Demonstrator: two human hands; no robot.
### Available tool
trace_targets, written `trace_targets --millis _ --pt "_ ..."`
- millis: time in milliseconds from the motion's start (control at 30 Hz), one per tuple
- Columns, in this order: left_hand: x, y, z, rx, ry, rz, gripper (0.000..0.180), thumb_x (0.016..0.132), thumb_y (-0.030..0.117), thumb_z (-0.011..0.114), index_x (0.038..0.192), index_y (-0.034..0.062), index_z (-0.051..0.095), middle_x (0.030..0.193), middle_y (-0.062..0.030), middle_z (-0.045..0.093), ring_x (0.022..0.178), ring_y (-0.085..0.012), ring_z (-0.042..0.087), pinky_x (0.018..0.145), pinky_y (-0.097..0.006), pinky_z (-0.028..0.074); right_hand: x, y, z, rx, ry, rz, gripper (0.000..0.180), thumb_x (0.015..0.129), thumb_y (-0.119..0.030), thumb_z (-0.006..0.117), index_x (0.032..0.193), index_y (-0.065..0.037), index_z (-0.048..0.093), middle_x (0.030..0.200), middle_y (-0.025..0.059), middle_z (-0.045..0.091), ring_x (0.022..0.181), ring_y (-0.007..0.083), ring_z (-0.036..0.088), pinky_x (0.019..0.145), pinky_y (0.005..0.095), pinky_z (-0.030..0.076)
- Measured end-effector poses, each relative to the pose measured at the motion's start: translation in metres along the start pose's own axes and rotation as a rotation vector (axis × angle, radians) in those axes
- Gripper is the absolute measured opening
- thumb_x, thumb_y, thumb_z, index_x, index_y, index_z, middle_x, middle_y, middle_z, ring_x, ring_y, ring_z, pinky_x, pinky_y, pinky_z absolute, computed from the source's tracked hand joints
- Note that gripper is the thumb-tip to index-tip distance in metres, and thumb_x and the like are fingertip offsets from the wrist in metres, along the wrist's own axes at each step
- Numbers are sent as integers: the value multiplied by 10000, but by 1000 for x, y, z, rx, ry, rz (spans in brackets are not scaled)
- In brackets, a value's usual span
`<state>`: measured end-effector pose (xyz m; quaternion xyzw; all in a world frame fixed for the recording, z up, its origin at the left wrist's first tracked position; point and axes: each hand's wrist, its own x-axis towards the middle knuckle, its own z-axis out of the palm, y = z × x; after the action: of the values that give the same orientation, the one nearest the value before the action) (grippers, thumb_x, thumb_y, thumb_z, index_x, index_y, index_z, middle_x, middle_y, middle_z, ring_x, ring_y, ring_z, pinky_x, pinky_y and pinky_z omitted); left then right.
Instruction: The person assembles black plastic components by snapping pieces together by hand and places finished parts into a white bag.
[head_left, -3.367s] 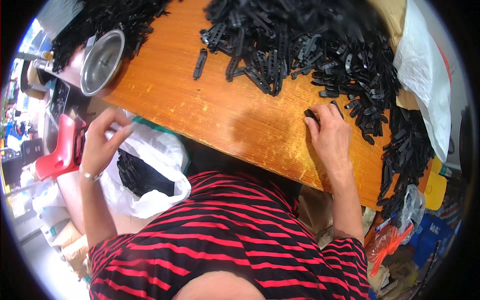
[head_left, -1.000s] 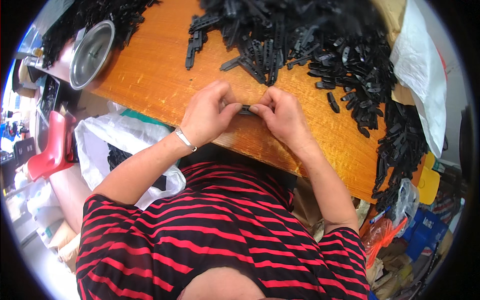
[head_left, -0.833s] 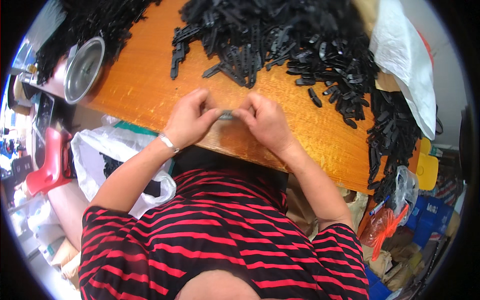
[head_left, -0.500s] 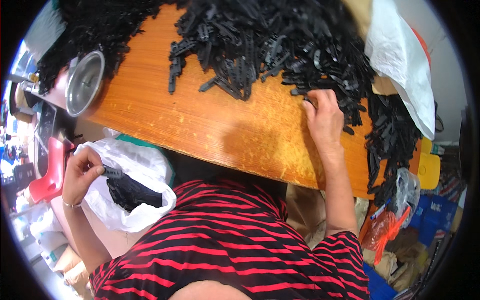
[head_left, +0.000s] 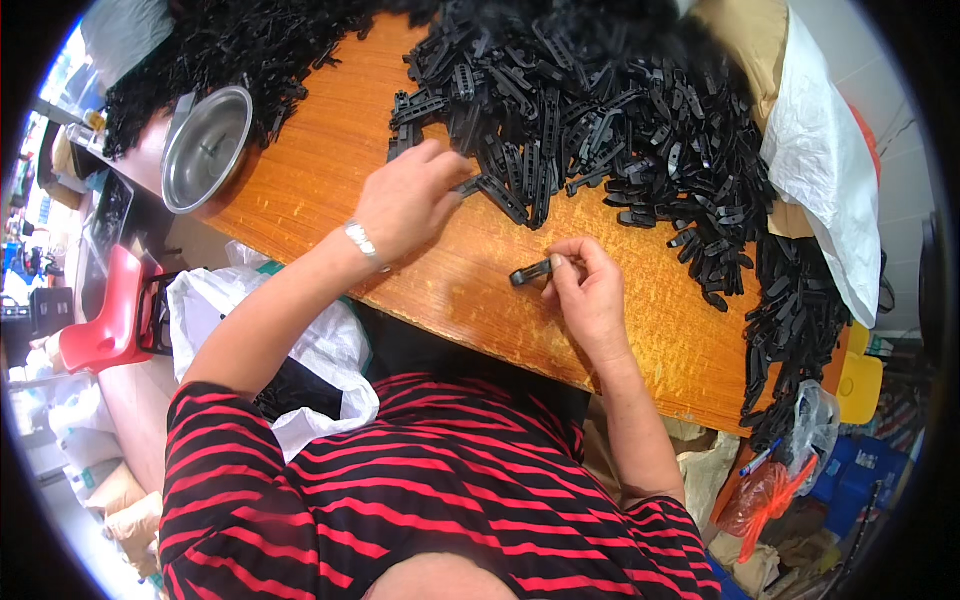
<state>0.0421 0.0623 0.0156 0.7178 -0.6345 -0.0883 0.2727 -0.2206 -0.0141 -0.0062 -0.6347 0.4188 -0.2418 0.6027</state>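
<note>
My left hand (head_left: 412, 200) reaches over the table to the near edge of a heap of black plastic parts (head_left: 590, 130). Its fingers are closed on the end of a slim black plastic strip (head_left: 470, 187), partly hidden by the hand. Low above the bare wood, my right hand (head_left: 590, 295) pinches a short black plastic clip (head_left: 530, 272) between thumb and fingers, its rounded end pointing left. Beside my left arm a white plastic bag (head_left: 345, 350) hangs open below the table edge, with black parts (head_left: 298, 392) inside.
On the wooden table (head_left: 300, 205), a metal bowl (head_left: 207, 150) sits at the left edge, near a second black heap (head_left: 230, 60). A white sack (head_left: 825, 160) stands at the right. A red chair (head_left: 110, 310) is at the left; a red plastic bag (head_left: 755, 490) hangs at the right.
My left hand has moved from above the white bag to the heap; the part it held there is gone from view. My right hand has drawn back from the heap with a clip.
</note>
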Motion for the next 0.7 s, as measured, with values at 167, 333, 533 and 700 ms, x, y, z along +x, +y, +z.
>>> trace_targets --millis 167,333,533,700 --pt "16 -4 21 123 39 76 227 877 149 794 1066 85 685 986 -91 631 964 -326 664 817 -417 550 0 10 -3 -416 28 -337 169 929 32 668 1094 -9 669 976 142 677 750 284 719 658 365 570" --pt "1 -17 8 -44 -20 -147 191 857 162 789 969 41 692 910 -122 678 911 -342 684 802 -442 553 -9 -19 -2 -659 -93 -489 237 877 7 710 1103 -65 693 1095 145 661 868 397 699 732 463 585" --pt "-4 -33 -4 -439 -92 -401 240 866 172 829 988 -7 725 827 -79 725 695 -189 677 671 -326 552 -6 -13 14 -722 -167 -508 213 885 -89 761 1076 -85 666 1051 129 629 822 402 692 697 501 575" --pt "1 -15 -6 -918 -167 -509 326 949 173 810 1171 -28 681 920 -3 712 715 -83 624 659 -231 514 -6 -10 40 -685 -175 -488 217 884 -124 778 1049 -82 644 1035 139 614 808 403 688 674 497 573"
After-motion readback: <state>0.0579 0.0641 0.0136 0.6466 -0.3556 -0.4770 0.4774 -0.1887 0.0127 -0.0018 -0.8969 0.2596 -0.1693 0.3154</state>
